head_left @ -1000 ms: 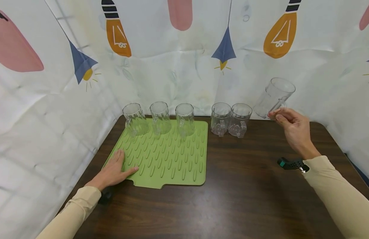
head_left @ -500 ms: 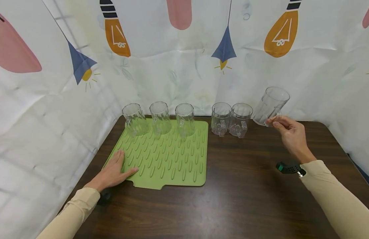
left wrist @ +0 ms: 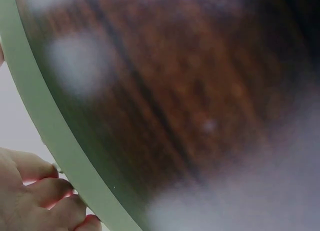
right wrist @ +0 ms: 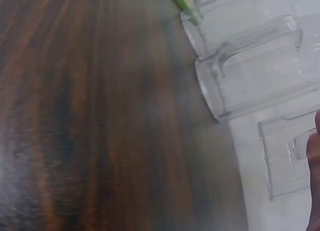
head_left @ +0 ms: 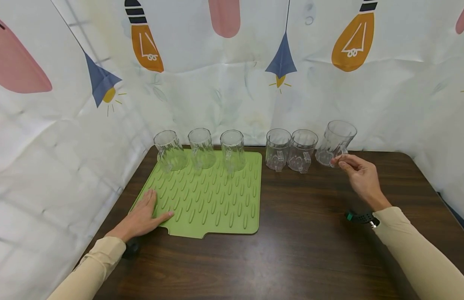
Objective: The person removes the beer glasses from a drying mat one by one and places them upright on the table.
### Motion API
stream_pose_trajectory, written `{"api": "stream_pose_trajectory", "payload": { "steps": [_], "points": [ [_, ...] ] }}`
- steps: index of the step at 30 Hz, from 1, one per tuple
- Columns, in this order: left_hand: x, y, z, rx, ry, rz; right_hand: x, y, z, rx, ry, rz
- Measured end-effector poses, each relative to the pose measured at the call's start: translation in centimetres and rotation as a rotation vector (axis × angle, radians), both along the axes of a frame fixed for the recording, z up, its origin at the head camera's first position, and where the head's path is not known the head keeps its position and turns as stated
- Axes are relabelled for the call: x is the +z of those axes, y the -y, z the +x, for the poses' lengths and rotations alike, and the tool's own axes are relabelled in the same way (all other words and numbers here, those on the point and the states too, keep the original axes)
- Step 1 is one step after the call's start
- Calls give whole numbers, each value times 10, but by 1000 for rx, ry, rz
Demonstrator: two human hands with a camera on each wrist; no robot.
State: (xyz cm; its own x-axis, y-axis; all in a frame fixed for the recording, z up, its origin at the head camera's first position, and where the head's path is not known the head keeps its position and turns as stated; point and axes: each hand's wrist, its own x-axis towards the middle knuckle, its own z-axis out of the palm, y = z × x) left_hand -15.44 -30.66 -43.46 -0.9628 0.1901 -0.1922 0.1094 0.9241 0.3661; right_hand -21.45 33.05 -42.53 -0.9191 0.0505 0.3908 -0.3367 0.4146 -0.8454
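My right hand point(head_left: 361, 175) pinches the handle of a clear mug point(head_left: 334, 139) near the back right of the table, with the mug's rim leaning to the right. In the right wrist view this mug point(right wrist: 280, 166) is close to the table's back edge. Just left of it, two clear mugs point(head_left: 278, 150) stand side by side on the wood. My left hand point(head_left: 141, 214) rests with spread, straight fingers on the left front edge of a green drying mat point(head_left: 216, 200). The left wrist view shows its fingers point(left wrist: 50, 198) at the mat's edge.
Three clear mugs point(head_left: 233, 152) stand in a row along the back of the mat. The dark wooden table point(head_left: 299, 250) reaches back to a white patterned curtain point(head_left: 232, 96), which also hangs along the left side.
My right hand has lowered the mug and brought it left, close to the two mugs on the wood. The mug has become more upright. My left hand stays on the mat.
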Motion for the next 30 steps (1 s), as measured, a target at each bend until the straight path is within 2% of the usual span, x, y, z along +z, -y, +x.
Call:
{"api": "stream_pose_trajectory", "payload": {
  "steps": [13, 21, 30],
  "points": [
    [-4, 2, -2, -17, -7, -19, -14, 2, 5, 22, 42, 18],
    [0, 1, -2, -22, -1, -24, -20, 5, 9, 53, 55, 48],
    [1, 1, -2, -27, -2, -25, -22, 7, 12, 45, 61, 83]
  ]
}}
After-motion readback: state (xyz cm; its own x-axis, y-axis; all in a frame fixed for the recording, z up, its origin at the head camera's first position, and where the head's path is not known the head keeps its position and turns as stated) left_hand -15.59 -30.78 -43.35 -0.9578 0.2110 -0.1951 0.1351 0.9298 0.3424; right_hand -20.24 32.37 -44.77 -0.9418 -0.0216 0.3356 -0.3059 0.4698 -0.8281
